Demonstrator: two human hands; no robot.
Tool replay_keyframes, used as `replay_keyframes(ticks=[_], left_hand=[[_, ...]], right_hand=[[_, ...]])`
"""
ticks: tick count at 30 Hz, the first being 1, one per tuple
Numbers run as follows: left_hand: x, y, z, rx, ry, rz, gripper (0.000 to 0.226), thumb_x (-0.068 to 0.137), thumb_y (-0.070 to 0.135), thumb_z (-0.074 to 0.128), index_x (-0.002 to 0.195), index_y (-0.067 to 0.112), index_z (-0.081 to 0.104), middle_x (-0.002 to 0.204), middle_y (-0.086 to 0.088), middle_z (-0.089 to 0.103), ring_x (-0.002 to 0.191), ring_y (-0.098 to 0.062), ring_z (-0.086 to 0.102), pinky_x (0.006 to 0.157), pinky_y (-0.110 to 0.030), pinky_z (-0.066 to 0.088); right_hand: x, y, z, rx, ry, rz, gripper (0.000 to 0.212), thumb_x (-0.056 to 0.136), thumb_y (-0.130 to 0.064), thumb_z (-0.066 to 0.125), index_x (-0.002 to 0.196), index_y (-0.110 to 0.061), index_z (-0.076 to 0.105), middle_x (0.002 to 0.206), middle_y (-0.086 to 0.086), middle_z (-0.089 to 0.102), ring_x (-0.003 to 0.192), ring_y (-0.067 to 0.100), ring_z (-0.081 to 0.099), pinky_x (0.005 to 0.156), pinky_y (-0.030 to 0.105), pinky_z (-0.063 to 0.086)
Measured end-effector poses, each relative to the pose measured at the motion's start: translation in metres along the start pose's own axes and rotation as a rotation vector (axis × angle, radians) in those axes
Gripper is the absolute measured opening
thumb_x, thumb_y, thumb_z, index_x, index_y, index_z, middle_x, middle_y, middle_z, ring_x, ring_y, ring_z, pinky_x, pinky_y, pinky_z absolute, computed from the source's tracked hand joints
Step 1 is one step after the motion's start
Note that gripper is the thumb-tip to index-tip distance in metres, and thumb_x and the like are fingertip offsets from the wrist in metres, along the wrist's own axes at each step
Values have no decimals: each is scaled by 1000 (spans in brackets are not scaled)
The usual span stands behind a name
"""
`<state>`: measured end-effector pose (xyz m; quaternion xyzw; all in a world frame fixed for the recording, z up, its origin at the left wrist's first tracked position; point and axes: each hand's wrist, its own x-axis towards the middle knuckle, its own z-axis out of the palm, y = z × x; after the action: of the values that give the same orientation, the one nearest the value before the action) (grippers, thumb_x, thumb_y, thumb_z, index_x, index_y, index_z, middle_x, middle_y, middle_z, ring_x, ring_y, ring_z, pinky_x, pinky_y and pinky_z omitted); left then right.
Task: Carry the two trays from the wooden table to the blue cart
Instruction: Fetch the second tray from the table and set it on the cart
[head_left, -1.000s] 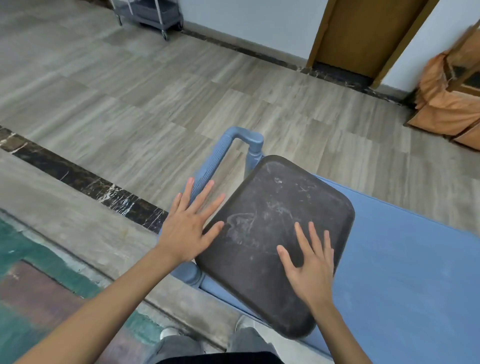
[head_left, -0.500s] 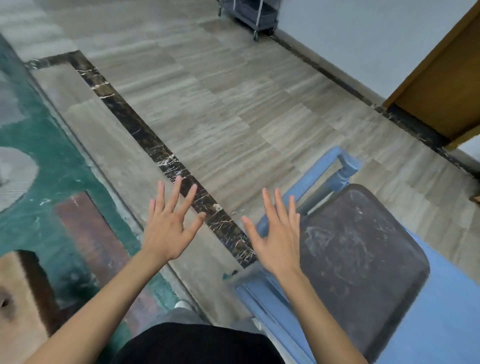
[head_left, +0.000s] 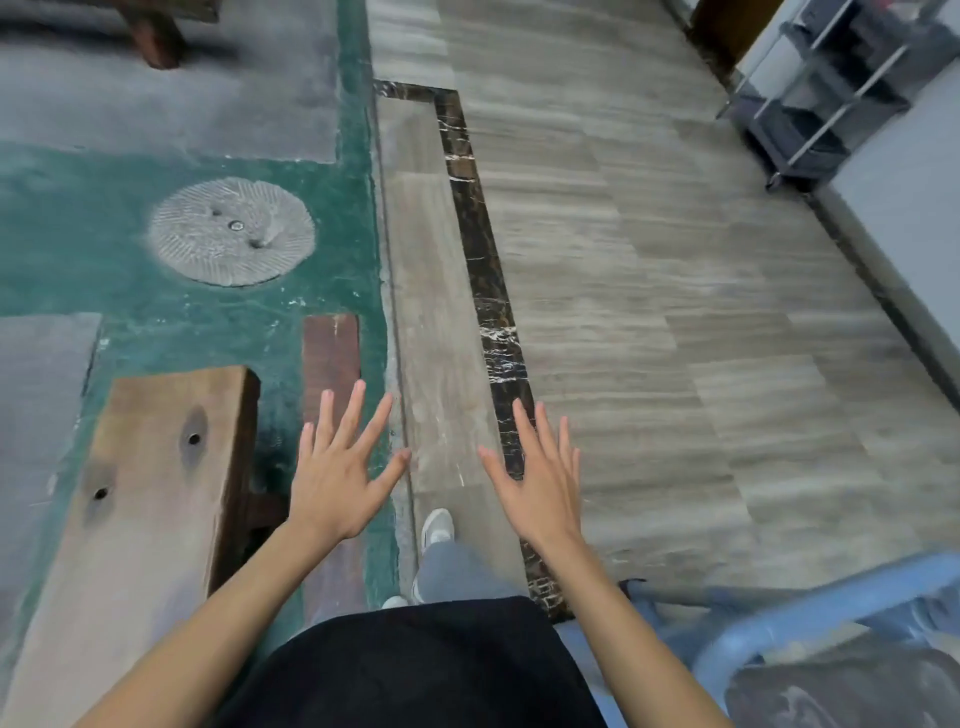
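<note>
You stand on grey wood-look floor (head_left: 649, 312) edged by a dark marble strip (head_left: 483, 270), with green carpet (head_left: 156, 322) to your left. Nearest, at lower right, a dark tray (head_left: 852, 691) lies on the blue cart (head_left: 810, 618). Your left hand (head_left: 337, 483) and right hand (head_left: 540, 488) hover empty, fingers spread, palms down. The wooden bench (head_left: 140, 499) sits at lower left. Far right, a grey trolley (head_left: 826, 88) stands by the wall.
</note>
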<state>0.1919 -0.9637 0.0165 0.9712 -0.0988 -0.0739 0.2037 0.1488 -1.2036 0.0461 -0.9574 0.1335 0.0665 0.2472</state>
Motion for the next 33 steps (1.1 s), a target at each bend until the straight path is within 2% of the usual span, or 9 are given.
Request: replay_keyframes(ticks=[6,12,23,28,33], left_hand=[[34,-51,-15,-13,35,-211,77,86,74,14,154,40,3,165,6,-10,150,-27,-17,120,-54,11],[119,-101,-31,6,85,-352,72,88,72,19,153,45,1,165,6,-9,150,-26,-15,119,-53,12],[254,-166,-48,79,27,-509,72,88,73,18,151,48,-3,165,9,-9,151,-25,-13,120,-52,11],[276,-188,-52,26,8,-610,72,88,72,19,151,47,-4,164,8,-12,151,-26,-14,121,-54,12],[304,-231,-65,4,19,-714,72,87,73,17,152,47,-2,164,8,-11,151,-26,-14,121,-53,9]], right_hand=[[85,-52,28,35,-79,-132,75,93,-74,34,158,-44,11,167,-16,0,153,11,-15,125,48,2],[195,-101,62,48,-168,-217,72,95,-68,41,158,-42,16,167,-16,5,153,10,-13,125,47,3],[359,-175,99,-168,-324,-351,75,92,-75,31,158,-44,11,168,-14,-3,154,14,-14,122,40,-6],[410,-206,114,-301,-420,-418,78,91,-78,26,158,-44,8,169,-11,-3,154,17,-14,125,46,-3],[461,-255,138,-400,-411,-537,80,90,-77,27,159,-41,8,169,-10,-2,154,19,-16,124,49,-6]])
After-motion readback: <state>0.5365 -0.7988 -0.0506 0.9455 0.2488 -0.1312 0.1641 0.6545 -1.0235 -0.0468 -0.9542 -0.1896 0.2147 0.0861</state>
